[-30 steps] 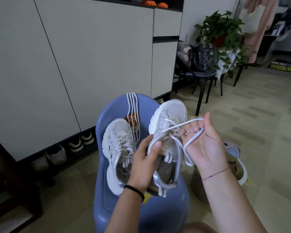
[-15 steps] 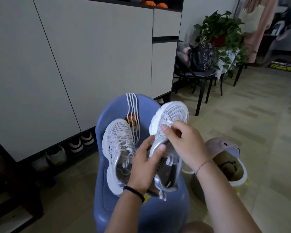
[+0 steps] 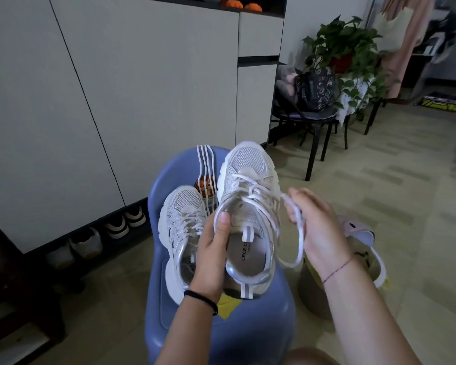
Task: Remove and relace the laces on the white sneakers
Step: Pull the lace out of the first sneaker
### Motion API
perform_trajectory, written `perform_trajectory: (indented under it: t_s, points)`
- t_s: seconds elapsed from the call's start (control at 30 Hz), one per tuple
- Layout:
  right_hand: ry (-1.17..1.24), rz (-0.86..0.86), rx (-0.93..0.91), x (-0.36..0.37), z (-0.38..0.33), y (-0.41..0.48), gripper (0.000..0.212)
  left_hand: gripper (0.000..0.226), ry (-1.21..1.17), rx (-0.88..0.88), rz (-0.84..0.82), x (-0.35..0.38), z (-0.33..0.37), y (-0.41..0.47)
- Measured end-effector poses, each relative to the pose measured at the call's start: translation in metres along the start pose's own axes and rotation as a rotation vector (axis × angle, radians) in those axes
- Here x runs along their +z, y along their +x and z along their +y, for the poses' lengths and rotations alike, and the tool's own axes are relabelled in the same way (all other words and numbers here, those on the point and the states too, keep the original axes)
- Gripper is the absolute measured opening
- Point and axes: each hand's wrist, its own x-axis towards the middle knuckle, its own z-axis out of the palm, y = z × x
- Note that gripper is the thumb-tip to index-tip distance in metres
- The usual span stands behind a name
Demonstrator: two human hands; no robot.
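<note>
In the head view, the left hand held a white sneaker at the centre of the frame. Its grip was closed on the shoe's left side, thumb on the collar rim, with the toe pointing toward the top of the frame. Just right of the shoe, the right hand had its grip closed on the shoe's lace, which ran from the eyelets and hung in a loop below the palm. The second sneaker lay laced on the blue chair at lower centre, just left of the held one. A loose lace hung over the chair's back. A bin stood on the floor at lower right.
</note>
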Motion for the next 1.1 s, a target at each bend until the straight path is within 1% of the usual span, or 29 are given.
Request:
perform_trajectory:
  t_s: [0.03,0.1,0.23,0.37,0.47,0.5,0.6,0.73,0.8,0.9,1.0,1.03,1.1]
  points:
    - [-0.109,0.001,-0.037,0.000,0.001,-0.001,0.026,0.079,0.007,0.008,0.000,0.000,0.000,0.000]
    - [-0.179,0.007,-0.066,0.002,-0.001,-0.003,0.009,0.079,0.016,0.007,-0.013,0.001,0.002,-0.001]
    - [-0.316,-0.010,-0.124,0.008,-0.001,-0.003,0.005,0.075,0.042,-0.006,-0.075,0.001,0.000,-0.003]
    - [-0.350,-0.003,-0.138,0.012,-0.004,-0.005,0.002,0.084,0.076,0.000,-0.143,0.002,-0.001,-0.004]
    - [-0.396,-0.027,-0.111,0.014,-0.004,-0.005,0.002,0.093,0.084,-0.014,-0.147,0.003,-0.002,-0.003]
    - [-0.422,-0.026,-0.111,0.015,-0.003,-0.004,0.004,0.092,0.086,-0.017,-0.141,0.003,-0.002,-0.003]
    - [-0.504,0.001,-0.129,0.017,0.002,-0.004,0.010,0.085,0.106,-0.017,-0.123,0.002,-0.003,-0.002]
    - [-0.607,-0.003,-0.179,0.016,0.000,-0.003,0.010,0.074,0.090,-0.032,-0.114,0.003,-0.005,-0.002]
    - [-0.602,-0.013,-0.190,0.014,0.000,-0.003,0.013,0.073,0.096,-0.043,-0.105,0.003,-0.006,-0.002]
    - [-0.618,0.002,-0.183,0.012,0.000,-0.003,0.014,0.061,0.110,-0.076,-0.116,0.003,-0.006,-0.002]
    - [-0.563,0.054,-0.190,0.010,0.000,-0.003,0.017,0.049,0.112,-0.109,-0.128,0.006,-0.005,-0.003]
    - [-0.536,0.061,-0.188,0.009,0.000,-0.002,0.018,0.047,0.109,-0.109,-0.128,0.006,-0.005,-0.003]
    - [-0.462,0.062,-0.152,0.008,0.002,-0.002,0.018,0.054,0.114,-0.091,-0.128,0.005,-0.006,-0.003]
